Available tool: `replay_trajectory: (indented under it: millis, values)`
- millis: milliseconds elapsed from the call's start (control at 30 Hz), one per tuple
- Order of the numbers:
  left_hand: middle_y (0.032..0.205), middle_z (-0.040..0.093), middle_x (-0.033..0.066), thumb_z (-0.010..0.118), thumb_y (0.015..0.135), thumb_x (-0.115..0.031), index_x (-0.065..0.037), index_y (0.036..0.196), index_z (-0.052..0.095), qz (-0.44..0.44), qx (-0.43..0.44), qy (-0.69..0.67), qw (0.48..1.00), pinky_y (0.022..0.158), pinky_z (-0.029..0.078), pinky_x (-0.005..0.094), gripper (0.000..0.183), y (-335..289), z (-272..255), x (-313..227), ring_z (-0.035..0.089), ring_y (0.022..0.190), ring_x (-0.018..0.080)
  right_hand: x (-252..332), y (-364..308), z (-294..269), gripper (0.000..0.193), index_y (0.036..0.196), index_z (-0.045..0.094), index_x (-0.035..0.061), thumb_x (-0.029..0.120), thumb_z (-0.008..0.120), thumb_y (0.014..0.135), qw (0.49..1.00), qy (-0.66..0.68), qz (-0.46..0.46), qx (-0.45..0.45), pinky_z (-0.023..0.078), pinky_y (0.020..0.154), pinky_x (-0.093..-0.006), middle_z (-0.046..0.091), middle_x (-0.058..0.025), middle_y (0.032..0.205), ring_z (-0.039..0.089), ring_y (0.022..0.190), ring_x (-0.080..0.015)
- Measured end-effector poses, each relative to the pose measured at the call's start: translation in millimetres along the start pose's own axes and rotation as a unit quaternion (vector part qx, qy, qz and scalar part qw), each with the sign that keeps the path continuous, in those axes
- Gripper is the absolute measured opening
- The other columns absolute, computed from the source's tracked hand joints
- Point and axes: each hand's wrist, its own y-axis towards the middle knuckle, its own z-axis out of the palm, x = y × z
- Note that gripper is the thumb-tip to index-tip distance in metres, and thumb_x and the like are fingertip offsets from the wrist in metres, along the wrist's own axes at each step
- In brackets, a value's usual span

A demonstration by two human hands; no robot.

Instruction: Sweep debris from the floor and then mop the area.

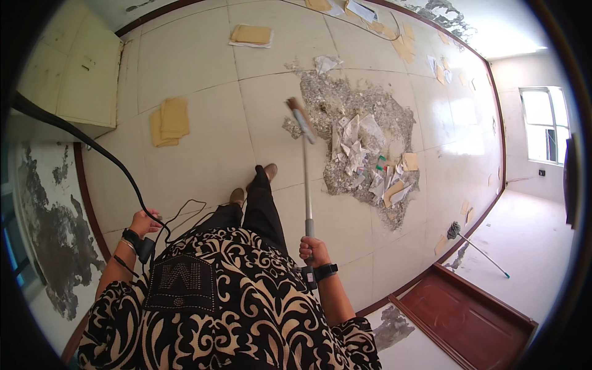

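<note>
My right hand (314, 250) is closed around the grey grip of a broom (307, 179). Its long metal handle runs away from me over the tiled floor. The brown-bristled broom head (300, 119), a little blurred, is at the left edge of a wide patch of grey rubble and dust (370, 98). Crumpled white paper (353, 148), torn brown paper (393, 192) and small green scraps lie on that patch. My left hand (145, 223) hangs at my left side, holding nothing, its fingers loosely apart. A black cable (117, 157) passes close by it.
Stacked brown envelopes (174, 120) lie on the floor at left, another stack (251, 35) farther off. More papers (404, 43) lie along the far wall. A pale cabinet (80, 68) stands at left. A mop (484, 251) and a reddish-brown door panel (468, 314) are at right.
</note>
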Motion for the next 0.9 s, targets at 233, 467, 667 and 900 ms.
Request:
replay_trajectory:
  millis: [233, 467, 667, 900]
  values:
    - [0.08, 0.056, 0.0059, 0.044, 0.079, -0.009, -0.003, 0.092, 0.05, 0.051, -0.039, 0.01, 0.998, 0.053, 0.048, 0.0236, 0.016, 2.6, 12.4, -61.7, 0.058, 0.064, 0.0158, 65.4, 64.5, 21.2, 0.015, 0.065, 0.05, -0.0003, 0.009, 0.061, 0.065, 0.919, -0.344, -0.064, -0.179, 0.03, 0.033, -0.0236, 0.049, -0.0059, 0.053, 0.042, 0.037, -0.0115]
    - [0.08, 0.057, 0.0054, 0.044, 0.079, -0.009, -0.004, 0.092, 0.05, 0.038, -0.037, 0.043, 0.998, 0.053, 0.048, 0.0236, 0.016, 20.4, 33.5, -139.8, 0.058, 0.064, 0.0152, 126.2, 80.8, -14.8, 0.015, 0.057, 0.052, -0.0006, 0.009, 0.063, 0.059, 0.894, -0.384, -0.041, -0.228, 0.03, 0.032, -0.0249, 0.049, -0.0063, 0.049, 0.041, 0.035, -0.0119]
    - [0.083, 0.057, 0.005, 0.045, 0.079, -0.011, -0.004, 0.095, 0.051, 0.062, -0.003, 0.068, 0.996, 0.053, 0.047, 0.0231, 0.018, 47.3, 74.7, -198.2, 0.058, 0.065, 0.0137, 159.0, 19.2, -84.7, 0.015, 0.055, 0.052, 0.0004, 0.011, 0.063, 0.058, 0.845, -0.388, -0.02, -0.368, 0.032, 0.032, -0.0252, 0.048, -0.0059, 0.046, 0.042, 0.035, -0.0122]
    - [0.092, 0.057, 0.0053, 0.045, 0.08, -0.017, -0.006, 0.1, 0.048, 0.065, 0.054, 0.081, 0.993, 0.06, 0.045, 0.026, 0.023, 66.9, 87.6, -232.8, 0.058, 0.07, 0.0126, 153.8, -11.4, -76.8, 0.02, 0.054, 0.049, -0.0054, 0.013, 0.055, 0.058, 0.708, -0.53, -0.15, -0.441, 0.042, 0.04, -0.0332, 0.052, -0.0141, 0.047, 0.051, 0.04, -0.0218]
